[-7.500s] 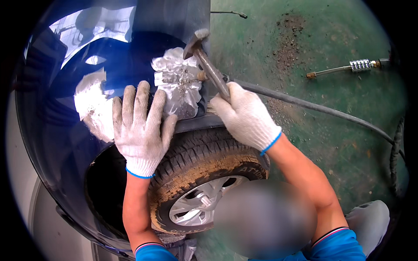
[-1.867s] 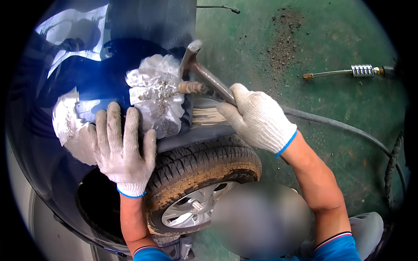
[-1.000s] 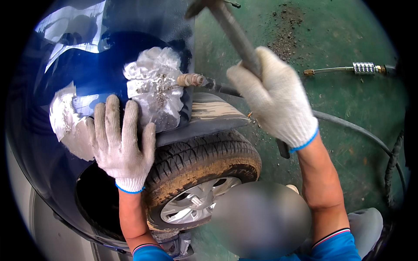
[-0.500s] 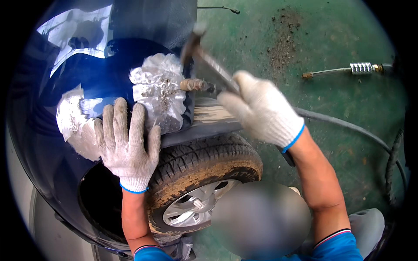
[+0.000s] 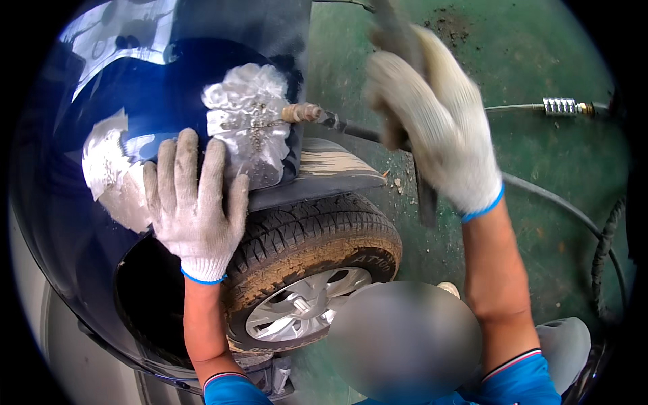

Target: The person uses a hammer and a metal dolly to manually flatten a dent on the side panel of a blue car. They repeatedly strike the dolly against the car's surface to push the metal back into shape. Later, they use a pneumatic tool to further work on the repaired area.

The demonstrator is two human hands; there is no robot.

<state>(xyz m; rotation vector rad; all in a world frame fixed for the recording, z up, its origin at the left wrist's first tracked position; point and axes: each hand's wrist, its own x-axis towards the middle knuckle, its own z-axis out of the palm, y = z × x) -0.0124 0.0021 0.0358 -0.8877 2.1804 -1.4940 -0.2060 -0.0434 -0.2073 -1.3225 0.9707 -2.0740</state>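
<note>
My left hand (image 5: pixel 194 209), in a knitted white glove, lies flat with fingers spread on the dark blue car body panel (image 5: pixel 169 88), above the wheel opening. Around it the paint is ground away in two bright bare-metal patches, one to the left (image 5: pixel 106 162) and one by the panel's edge (image 5: pixel 246 101). A short brown cylindrical fitting (image 5: pixel 302 113) on a dark rod or cable juts from the right patch. Raised to the right over the floor, my gloved right hand (image 5: pixel 442 128) is closed round a hammer (image 5: pixel 425 192), whose upper end is smeared by motion.
A muddy tire (image 5: pixel 310 233) with a silver alloy rim (image 5: pixel 310 304) stands below the panel. On the green floor lie a metal hose coupling (image 5: pixel 560 106), a grey cable (image 5: pixel 540 192) and dirt crumbs (image 5: pixel 452 27). A scraped trim edge (image 5: pixel 331 162) sticks out above the tire.
My right hand has swung the hammer up and to the right, away from the panel's edge. My left hand stays pressed on the panel; the view has shifted slightly.
</note>
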